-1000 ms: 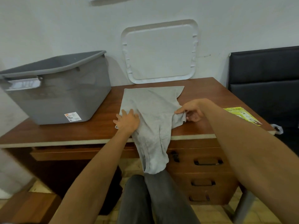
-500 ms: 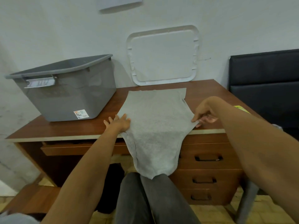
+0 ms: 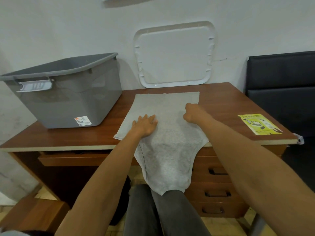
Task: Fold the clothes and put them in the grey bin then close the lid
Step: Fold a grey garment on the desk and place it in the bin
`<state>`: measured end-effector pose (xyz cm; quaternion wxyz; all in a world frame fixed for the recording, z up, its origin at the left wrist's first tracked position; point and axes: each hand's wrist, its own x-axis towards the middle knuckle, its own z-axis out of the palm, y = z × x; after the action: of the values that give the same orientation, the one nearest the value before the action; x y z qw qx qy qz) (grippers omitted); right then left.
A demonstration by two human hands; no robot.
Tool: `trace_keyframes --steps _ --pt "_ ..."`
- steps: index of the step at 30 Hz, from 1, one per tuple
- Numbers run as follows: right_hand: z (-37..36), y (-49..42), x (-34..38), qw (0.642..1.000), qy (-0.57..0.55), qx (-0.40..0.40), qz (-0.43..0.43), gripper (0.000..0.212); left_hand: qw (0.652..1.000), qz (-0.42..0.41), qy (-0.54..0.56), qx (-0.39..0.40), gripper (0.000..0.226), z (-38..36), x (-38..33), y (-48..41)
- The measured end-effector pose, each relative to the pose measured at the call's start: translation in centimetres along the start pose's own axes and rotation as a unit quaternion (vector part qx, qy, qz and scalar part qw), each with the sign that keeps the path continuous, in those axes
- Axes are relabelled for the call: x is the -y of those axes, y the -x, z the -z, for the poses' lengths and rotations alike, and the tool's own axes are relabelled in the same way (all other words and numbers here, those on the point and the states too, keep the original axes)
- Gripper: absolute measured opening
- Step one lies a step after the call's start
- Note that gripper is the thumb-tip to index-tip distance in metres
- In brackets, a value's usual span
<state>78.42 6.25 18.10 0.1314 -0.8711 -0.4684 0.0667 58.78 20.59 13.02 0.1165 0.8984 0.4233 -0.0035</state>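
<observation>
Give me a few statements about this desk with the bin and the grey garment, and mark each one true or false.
1. The grey bin has its lid on. False: it stands open, and the white lid leans against the wall.
2. The left hand lies flat on the grey garment. True.
3. The garment lies wholly on the desk. False: its near part hangs over the front edge.
4. A yellow leaflet lies on the desk's right side. True.
5. The right hand rests on the bin. False: it is on the garment, fingers curled.
</observation>
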Motion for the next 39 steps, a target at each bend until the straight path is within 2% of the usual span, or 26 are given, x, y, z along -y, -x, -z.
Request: trace_keyframes --steps 3,11,14,17,20,23,25,27,33,39 --pt "-2.0 -2.0 0.8 1.0 0.006 -0.01 0.018 0.033 1.0 -0.009 0.008 0.006 0.061 0.0 -0.4 -1.2" --pt "-5.3 -7.0 0.2 0.999 0.034 -0.004 0.038 0.062 0.999 -0.037 -0.01 -0.03 0.063 -0.8 -1.2 -4.9" --pt "-5.7 -8.0 -0.4 0.999 0.021 0.023 0.038 0.072 0.999 -0.04 -0.009 -0.035 0.065 -0.9 -1.0 -6.2" --pt "-6.0 -8.3 -1.7 0.998 0.032 0.046 0.001 0.08 0.998 -0.046 -0.01 -0.037 0.068 -0.9 -0.5 -7.1" --pt "-6.0 -8.5 -3.3 0.996 0.025 -0.012 -0.088 0.088 0.999 -0.039 -0.019 0.005 0.072 -0.4 -0.3 -7.7" --pt "-5.7 -8.9 -2.8 0.986 0.084 -0.078 -0.125 0.078 0.998 -0.028 -0.03 0.041 0.077 0.8 -0.8 -8.2" --pt "-5.4 -9.4 -1.9 0.98 0.123 -0.12 -0.098 0.063 0.999 -0.025 -0.042 0.004 0.077 1.6 -1.3 -8.8" --pt "-5.2 -10.2 -1.1 0.982 0.112 -0.135 -0.066 0.055 0.998 -0.022 -0.041 -0.038 0.07 2.2 -1.6 -9.6" --pt "-5.4 -14.3 -2.2 0.991 0.094 -0.085 -0.049 0.055 0.998 -0.046 -0.03 -0.03 0.059 2.0 -0.8 -13.2" --pt "-5.7 -18.8 -3.6 0.999 0.029 -0.029 -0.023 0.061 0.998 -0.05 -0.018 -0.024 0.054 1.9 -0.8 -18.1"
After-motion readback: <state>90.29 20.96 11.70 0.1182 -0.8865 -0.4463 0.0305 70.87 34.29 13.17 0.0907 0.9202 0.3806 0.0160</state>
